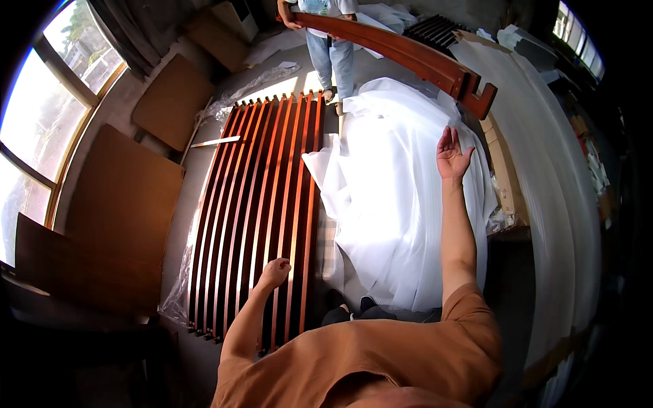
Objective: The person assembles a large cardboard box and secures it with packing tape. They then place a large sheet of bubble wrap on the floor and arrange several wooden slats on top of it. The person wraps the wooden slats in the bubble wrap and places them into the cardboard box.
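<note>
My right hand (454, 155) is stretched out far ahead, open, palm showing and fingers spread. Just beyond its fingertips is the notched near end of a long reddish-brown wooden rail (394, 46), which I do not touch. Another person's hand (289, 19) grips the rail's far left end. My left hand (275, 273) is curled into a loose fist over a row of slats, with nothing visible in it. These long, glossy red-brown wooden slats (262, 183) lie side by side on the left. Whether my left hand touches them I cannot tell.
Crumpled white foam sheeting (388, 204) covers a low heap in front of me. A cardboard box (503, 166) and a long translucent-wrapped stack (544, 156) line the right. Brown boards (119, 217) lean under the windows at left. The other person's jeans (330, 61) show at the far end.
</note>
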`<action>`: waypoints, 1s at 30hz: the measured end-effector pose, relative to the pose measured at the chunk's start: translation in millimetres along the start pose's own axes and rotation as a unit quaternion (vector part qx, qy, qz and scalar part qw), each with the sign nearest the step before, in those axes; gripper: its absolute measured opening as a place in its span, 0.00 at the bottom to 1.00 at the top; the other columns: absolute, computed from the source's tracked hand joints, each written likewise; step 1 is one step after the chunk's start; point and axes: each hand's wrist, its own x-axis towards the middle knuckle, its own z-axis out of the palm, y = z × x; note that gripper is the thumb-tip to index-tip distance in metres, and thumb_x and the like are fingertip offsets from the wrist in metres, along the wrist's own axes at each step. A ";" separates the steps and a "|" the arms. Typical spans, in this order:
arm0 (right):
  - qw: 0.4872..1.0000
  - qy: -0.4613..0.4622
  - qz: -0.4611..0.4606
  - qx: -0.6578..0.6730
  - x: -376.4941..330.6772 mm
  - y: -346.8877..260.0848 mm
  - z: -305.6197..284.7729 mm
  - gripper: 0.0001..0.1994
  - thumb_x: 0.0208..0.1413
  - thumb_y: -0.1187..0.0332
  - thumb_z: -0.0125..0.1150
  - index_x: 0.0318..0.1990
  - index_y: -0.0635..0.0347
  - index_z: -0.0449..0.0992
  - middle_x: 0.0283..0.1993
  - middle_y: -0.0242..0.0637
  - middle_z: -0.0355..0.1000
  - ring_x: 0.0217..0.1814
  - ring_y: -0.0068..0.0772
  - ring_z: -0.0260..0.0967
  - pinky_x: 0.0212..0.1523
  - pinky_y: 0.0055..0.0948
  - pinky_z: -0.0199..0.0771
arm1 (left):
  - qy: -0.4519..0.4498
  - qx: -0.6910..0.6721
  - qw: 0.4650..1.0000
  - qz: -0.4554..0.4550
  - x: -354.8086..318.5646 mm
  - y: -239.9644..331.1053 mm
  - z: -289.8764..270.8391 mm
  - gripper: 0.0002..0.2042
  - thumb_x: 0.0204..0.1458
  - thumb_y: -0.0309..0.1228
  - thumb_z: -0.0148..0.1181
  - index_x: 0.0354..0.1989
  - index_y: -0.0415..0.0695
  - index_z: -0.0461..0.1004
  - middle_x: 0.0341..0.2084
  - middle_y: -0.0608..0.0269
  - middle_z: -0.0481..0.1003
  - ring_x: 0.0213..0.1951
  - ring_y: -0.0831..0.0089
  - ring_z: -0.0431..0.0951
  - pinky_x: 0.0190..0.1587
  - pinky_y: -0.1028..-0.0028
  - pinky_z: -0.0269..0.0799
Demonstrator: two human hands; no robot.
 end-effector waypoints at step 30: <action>0.861 0.162 0.417 -0.244 137.9 349.8 -62.9 0.52 0.48 0.41 0.60 0.67 0.67 0.37 0.61 0.56 0.52 0.58 0.44 0.61 0.58 0.34 0.66 | 0.217 -0.601 0.743 -0.199 118.8 11.8 -63.8 0.31 0.57 0.49 0.49 0.61 0.38 0.56 0.53 0.50 0.63 0.49 0.61 0.71 0.48 0.63 0.71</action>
